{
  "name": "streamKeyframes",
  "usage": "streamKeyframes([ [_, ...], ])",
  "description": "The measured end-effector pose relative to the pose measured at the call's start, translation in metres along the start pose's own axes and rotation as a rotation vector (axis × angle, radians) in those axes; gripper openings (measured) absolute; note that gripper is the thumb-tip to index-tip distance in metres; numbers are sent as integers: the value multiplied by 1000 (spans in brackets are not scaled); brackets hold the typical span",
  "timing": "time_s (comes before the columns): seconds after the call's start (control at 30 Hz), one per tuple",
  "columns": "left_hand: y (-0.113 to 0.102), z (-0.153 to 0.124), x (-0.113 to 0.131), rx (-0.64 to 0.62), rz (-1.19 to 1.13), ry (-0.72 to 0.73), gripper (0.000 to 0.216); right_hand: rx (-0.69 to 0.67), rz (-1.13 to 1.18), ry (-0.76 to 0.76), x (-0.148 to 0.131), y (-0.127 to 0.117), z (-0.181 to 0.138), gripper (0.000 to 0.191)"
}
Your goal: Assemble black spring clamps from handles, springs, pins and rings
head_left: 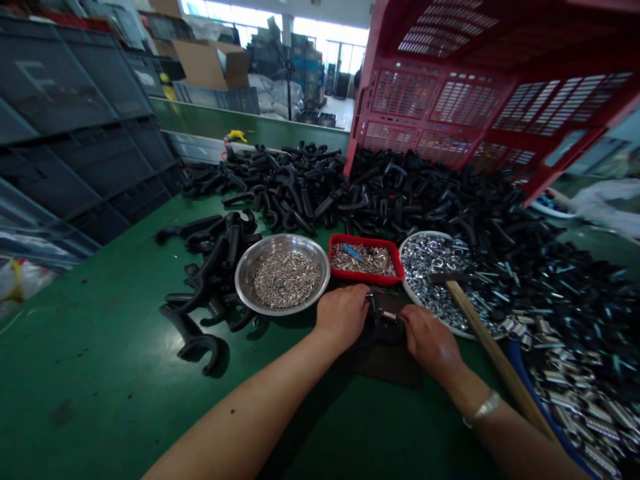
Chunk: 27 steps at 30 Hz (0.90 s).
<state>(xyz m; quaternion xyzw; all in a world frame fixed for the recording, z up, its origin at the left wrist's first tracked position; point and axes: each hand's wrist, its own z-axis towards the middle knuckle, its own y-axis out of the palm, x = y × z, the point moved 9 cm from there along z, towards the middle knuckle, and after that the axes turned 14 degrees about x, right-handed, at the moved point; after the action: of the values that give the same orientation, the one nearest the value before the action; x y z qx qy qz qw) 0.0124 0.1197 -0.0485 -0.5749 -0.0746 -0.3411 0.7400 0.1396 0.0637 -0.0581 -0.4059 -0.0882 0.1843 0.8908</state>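
The person's left hand (345, 317) grasps a black part (387, 331) over a mat (395, 367), toward the table's (120, 380) near edge; the right hand (433, 340) bends fingers beside its spring (389, 316), grasp unclear. A gray crate (60, 100) beyond the table's left edge reads "F".

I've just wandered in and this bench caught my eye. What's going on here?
A person is handling a curved black part over a dark flat mat on a green table. The left-hand grip seems to hold it; the right-hand grip is at one end of a silver coil spring. Just beyond, a round metal bowl and red rectangular tray hold small metal pieces. A wooden-handled hammer lies to the right.
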Motion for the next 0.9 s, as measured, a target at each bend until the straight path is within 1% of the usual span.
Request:
streamKeyframes([
  [0.1,1,-1,0,-16,4,-18,23,16,18,-52,-1,-2,-8,23],
  [0.17,1,-1,0,-12,6,-20,23,18,71,-51,0,-4,-10,25],
  [0.27,0,-1,1,12,-16,4,26,10,143,8,1,-6,-8,21],
  [0.33,1,-1,3,11,-59,49,31,25,188,59,0,-11,-7,19],
  [0.47,7,-5,12,-70,-117,152,49,96,210,223,3,-22,-14,22],
  [0.53,9,-6,16,-102,-102,184,53,115,218,287,4,-24,-20,25],
  [0.7,13,-8,21,-132,8,252,50,117,254,333,5,-23,-26,26],
  [0.83,15,-9,24,-131,26,313,51,145,276,363,9,-24,-26,26],
  [0.9,15,-10,28,-131,74,353,50,150,288,364,9,-25,-26,26],
])
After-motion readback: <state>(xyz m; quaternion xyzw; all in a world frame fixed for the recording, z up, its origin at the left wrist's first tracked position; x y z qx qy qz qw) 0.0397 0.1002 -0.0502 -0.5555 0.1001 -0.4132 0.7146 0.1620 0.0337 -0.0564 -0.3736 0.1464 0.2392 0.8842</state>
